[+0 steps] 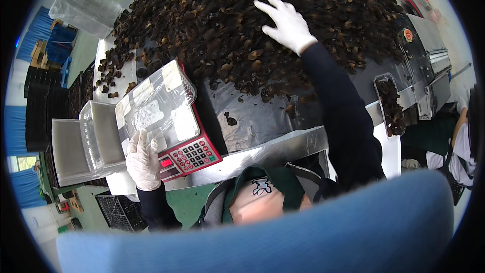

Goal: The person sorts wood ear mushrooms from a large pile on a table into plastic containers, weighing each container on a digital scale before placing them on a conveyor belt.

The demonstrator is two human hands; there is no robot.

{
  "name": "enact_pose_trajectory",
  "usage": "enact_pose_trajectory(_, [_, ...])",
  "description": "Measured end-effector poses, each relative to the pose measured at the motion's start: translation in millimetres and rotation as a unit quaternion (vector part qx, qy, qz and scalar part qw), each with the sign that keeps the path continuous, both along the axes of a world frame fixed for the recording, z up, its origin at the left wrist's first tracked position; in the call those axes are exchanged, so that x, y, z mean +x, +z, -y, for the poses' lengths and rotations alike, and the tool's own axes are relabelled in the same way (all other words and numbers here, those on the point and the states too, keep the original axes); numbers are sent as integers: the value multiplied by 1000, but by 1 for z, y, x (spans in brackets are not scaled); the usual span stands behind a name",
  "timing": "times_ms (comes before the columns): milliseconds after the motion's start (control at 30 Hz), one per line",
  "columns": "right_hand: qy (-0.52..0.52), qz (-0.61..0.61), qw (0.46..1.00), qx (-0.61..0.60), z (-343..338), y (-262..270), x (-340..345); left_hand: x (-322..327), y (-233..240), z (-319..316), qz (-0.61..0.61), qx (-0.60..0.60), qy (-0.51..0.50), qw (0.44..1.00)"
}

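Note:
My left hand (144,161), in a white glove, rests at the near left edge of a clear plastic tray (161,106), its fingers over the rim. That tray lies on a red digital weighing scale (193,155) with a keypad and a lit red display. Whether the fingers grip the rim is unclear. Over a wide heap of dark brown fungus pieces (227,45), which look like wood ear mushrooms, my right hand (286,26) reaches out, white-gloved, fingers spread, holding nothing. A filled clear tray (390,106) of the same pieces sits at the table's right edge.
Stacked clear plastic trays (100,136) stand left of the scale. A plastic-wrapped stack (85,7) is at the far left of the table. Metal equipment (435,68) borders the right side, where another person (456,148) is partly visible. A black crate (119,212) is on the floor.

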State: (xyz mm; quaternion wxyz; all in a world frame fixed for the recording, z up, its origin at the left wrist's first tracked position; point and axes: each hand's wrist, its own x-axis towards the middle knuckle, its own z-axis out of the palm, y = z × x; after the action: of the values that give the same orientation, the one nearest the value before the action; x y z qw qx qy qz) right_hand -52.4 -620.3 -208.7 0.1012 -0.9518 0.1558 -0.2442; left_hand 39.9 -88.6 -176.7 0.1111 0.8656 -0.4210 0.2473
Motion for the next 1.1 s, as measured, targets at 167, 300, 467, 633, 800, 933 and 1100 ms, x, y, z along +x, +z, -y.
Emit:
enact_pose_trajectory(167, [-41, -141, 988, -38, -24, -14, 51, -34, -5, 23, -72, -135, -42, 987])
enact_pose_trajectory(300, [53, -88, 991, 81, -32, -42, 9, -52, -29, 25, -136, -170, -80, 973])
enact_pose_trajectory(467, [98, 11, 994, 53, -54, -53, -63, -68, -32, 46, -234, -261, -113, 930])
enact_pose_trajectory(633, [66, 14, 994, 86, -66, -36, -53, -65, -38, 34, -572, -403, -80, 710])
enact_pose_trajectory(800, [127, -53, 990, -3, -66, -14, 27, -55, -36, 35, -240, -196, -69, 948])
enact_pose_trajectory(933, [157, -175, 971, -49, -109, -15, 83, -62, -28, 42, -170, -156, -50, 972])
enact_pose_trajectory(1100, [171, -112, 979, 13, -102, -48, 77, -59, -24, 34, -250, -246, -50, 935])
